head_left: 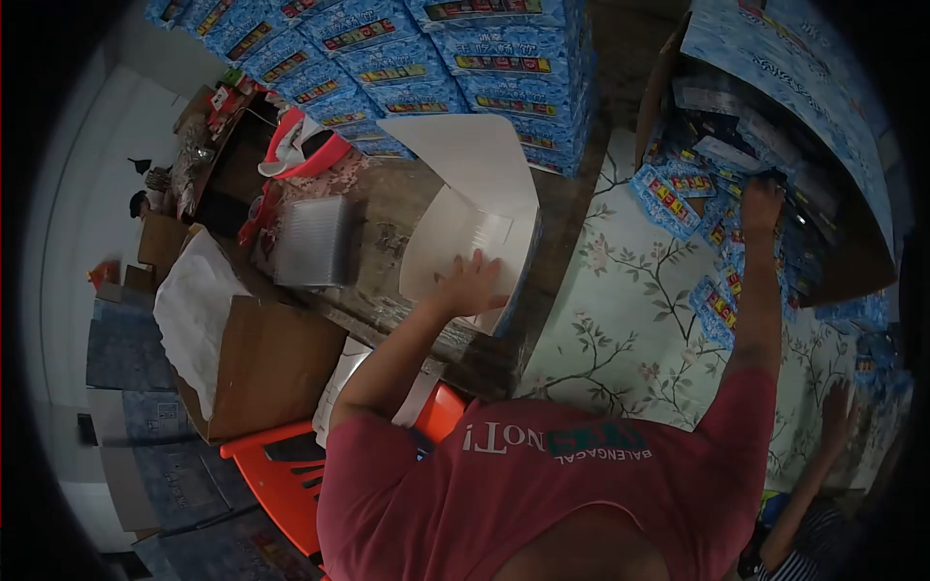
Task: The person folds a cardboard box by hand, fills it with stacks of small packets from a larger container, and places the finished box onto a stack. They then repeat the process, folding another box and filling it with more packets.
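My left hand lies with fingers spread inside a white open box, whose lid stands raised at the far side. On the right, my right hand reaches to the mouth of a large blue carton tipped on its side. Its fingers look curled, at a dark spot among the packets, and what they hold is hard to make out. Small blue packets with coloured squares spill out of the carton onto the flowered tablecloth around that hand.
Blue printed boxes are stacked at the back. A clear plastic stack and a pink-rimmed object are on the left. A brown carton with a white liner stands by a red chair. Another person's arm is at lower right.
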A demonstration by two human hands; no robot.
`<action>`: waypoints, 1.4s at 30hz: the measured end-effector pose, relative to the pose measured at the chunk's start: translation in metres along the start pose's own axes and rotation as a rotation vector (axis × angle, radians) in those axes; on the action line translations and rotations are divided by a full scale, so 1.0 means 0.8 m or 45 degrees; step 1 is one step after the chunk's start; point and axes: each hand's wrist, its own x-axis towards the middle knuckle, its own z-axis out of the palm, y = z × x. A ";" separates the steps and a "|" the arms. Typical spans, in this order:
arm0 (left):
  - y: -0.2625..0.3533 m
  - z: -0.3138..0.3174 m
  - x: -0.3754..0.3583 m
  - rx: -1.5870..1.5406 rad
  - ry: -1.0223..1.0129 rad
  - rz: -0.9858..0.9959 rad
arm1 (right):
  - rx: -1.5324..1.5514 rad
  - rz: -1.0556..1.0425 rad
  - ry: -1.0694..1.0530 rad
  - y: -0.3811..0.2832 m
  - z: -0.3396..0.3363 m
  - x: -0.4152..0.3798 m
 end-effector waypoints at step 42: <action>0.008 -0.025 -0.113 -0.917 1.594 0.390 | 0.635 0.482 -0.462 -0.087 -0.134 -0.139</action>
